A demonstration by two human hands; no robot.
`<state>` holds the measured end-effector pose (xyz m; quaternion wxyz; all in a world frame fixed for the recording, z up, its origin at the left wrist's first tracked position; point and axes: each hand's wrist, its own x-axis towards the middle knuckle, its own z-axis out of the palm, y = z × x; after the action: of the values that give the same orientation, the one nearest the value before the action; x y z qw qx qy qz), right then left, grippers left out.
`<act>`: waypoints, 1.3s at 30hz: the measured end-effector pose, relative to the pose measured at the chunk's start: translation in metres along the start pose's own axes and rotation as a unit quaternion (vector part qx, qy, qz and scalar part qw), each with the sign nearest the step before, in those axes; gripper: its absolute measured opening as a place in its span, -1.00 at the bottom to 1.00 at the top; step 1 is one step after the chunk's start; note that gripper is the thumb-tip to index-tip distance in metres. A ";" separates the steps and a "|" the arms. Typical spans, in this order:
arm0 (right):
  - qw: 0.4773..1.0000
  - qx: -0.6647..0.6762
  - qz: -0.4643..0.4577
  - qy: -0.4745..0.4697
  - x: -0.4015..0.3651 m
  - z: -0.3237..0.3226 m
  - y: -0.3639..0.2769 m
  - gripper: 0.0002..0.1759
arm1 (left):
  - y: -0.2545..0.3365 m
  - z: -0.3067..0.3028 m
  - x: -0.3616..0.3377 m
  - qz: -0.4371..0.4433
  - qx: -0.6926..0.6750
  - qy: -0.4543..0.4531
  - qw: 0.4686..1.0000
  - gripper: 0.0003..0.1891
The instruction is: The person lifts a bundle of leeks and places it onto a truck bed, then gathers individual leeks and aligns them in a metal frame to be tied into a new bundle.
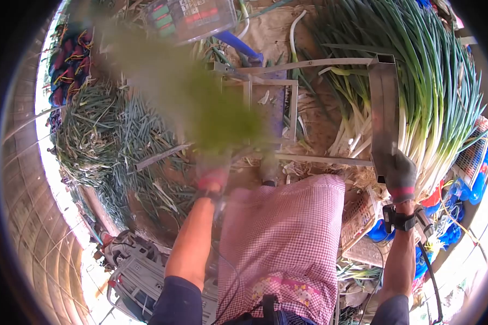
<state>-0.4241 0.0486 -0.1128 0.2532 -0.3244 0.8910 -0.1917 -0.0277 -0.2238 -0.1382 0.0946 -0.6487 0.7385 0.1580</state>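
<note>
My left hand (pixel 214 176), in a glove with a pink cuff, is smeared by motion in front of my lap. A blurred green and whitish streak (pixel 230 116), leaf-like in colour, stretches from beside it toward the upper left and hides the fingers; I cannot tell whether they hold it. At the right, my right hand (pixel 401 176) wears a dark grey glove and closes around the near end of a broad metal bar (pixel 384 108), part of a metal frame. Just beyond that hand lies a large heap of green onions (pixel 417 81), their white root ends toward me.
A checked apron (pixel 287 227) covers my lap. Cut green leaves (pixel 152 141) pile up at the left. A clear plastic box (pixel 192 19) stands at the top beside a blue bar (pixel 238 46). Crates (pixel 360 222) and blue netting (pixel 453 230) sit at the right.
</note>
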 end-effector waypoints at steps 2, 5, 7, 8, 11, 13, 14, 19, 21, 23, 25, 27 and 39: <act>1.000 0.007 -0.023 0.008 0.000 0.002 0.000 -0.76 | -0.011 0.010 0.001 0.013 -0.003 0.016 1.000 -0.41; 0.998 -0.014 -0.053 0.037 0.002 0.012 0.002 -0.79 | -0.014 0.010 -0.002 0.035 -0.007 0.024 0.999 -0.41; 0.997 -0.065 -0.050 0.010 0.011 0.021 0.021 -0.79 | -0.019 0.013 -0.003 0.015 -0.004 0.022 1.000 -0.41; 0.998 -0.051 -0.037 -0.011 0.012 0.024 0.026 -0.79 | -0.022 0.016 -0.004 0.006 -0.005 0.024 1.000 -0.41; 0.998 0.015 0.016 -0.053 0.012 0.035 0.035 -0.75 | 0.018 -0.012 -0.002 -0.096 0.005 -0.053 0.994 -0.41; 0.999 0.024 -0.009 -0.033 0.009 0.046 0.036 -0.76 | 0.026 -0.017 -0.002 -0.108 0.000 -0.065 0.992 -0.40; 0.999 0.029 -0.022 -0.022 0.008 0.049 0.036 -0.76 | 0.025 -0.017 -0.003 -0.114 -0.003 -0.071 0.991 -0.40; 0.979 0.184 0.049 -0.072 0.010 0.048 0.028 -0.76 | 0.015 -0.011 -0.003 -0.081 0.013 -0.044 0.996 -0.39; 0.968 0.222 0.077 -0.087 0.013 0.044 0.026 -0.75 | 0.020 -0.011 -0.003 -0.052 0.027 -0.038 0.998 -0.39; 0.963 0.245 0.068 -0.091 0.012 0.059 0.032 -0.75 | -0.023 0.008 -0.004 0.023 0.059 -0.026 0.998 -0.44; 0.963 0.233 0.088 -0.107 0.009 0.067 0.033 -0.72 | -0.072 0.042 0.022 0.015 0.216 -0.150 0.965 -0.53; 0.958 0.209 0.133 -0.147 0.005 0.062 -0.003 -0.66 | -0.016 0.006 0.006 0.034 0.083 -0.153 0.984 -0.45; 0.989 0.080 -0.009 -0.124 -0.014 0.158 -0.064 -0.65 | 0.016 -0.004 0.000 -0.173 -0.216 -0.120 0.953 -0.53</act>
<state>-0.2932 -0.0163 -0.2020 0.3856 -0.3322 0.8314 -0.2231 -0.0431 -0.2239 -0.1331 0.0662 -0.7477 0.5461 0.3720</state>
